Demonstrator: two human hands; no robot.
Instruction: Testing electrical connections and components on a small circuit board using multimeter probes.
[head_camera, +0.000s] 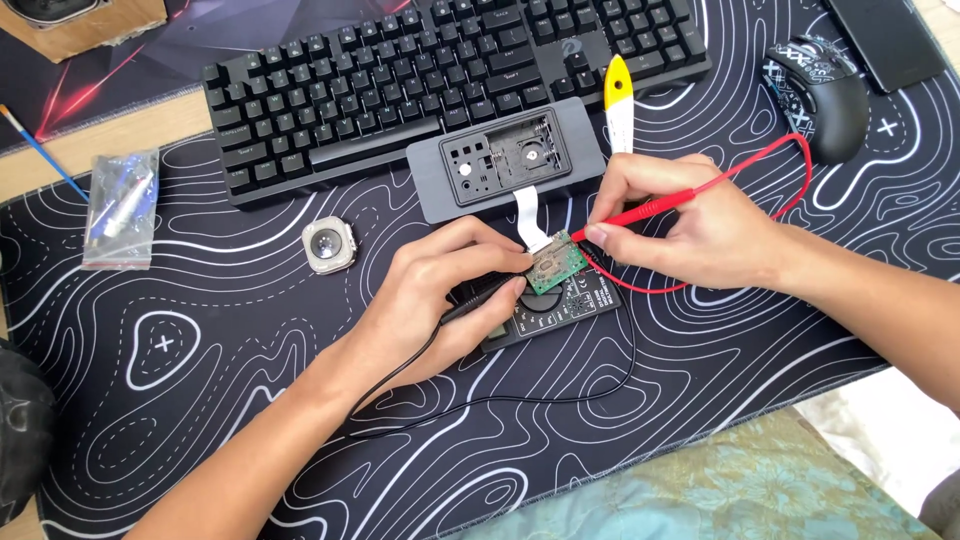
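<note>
I'm mid-probing: my right hand pinches the red probe onto the green circuit board, atop the multimeter; my left hand grips the black probe. Next, steady contact.

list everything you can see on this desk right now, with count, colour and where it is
circuit board: one, green, centre, between both hands
red probe: one, red, tip at the board
black probe: one, black, under left fingers
multimeter: one, black, under the board
grey housing: one, grey, below the keyboard
keyboard: one, black, top
yellow tool: one, yellow and white, beside the housing
mouse: one, black patterned, top right
small square part: one, silver, left of centre
plastic bag: one, clear, left
desk mat: one, black with white lines
left hand: holds the black probe
right hand: holds the red probe
</note>
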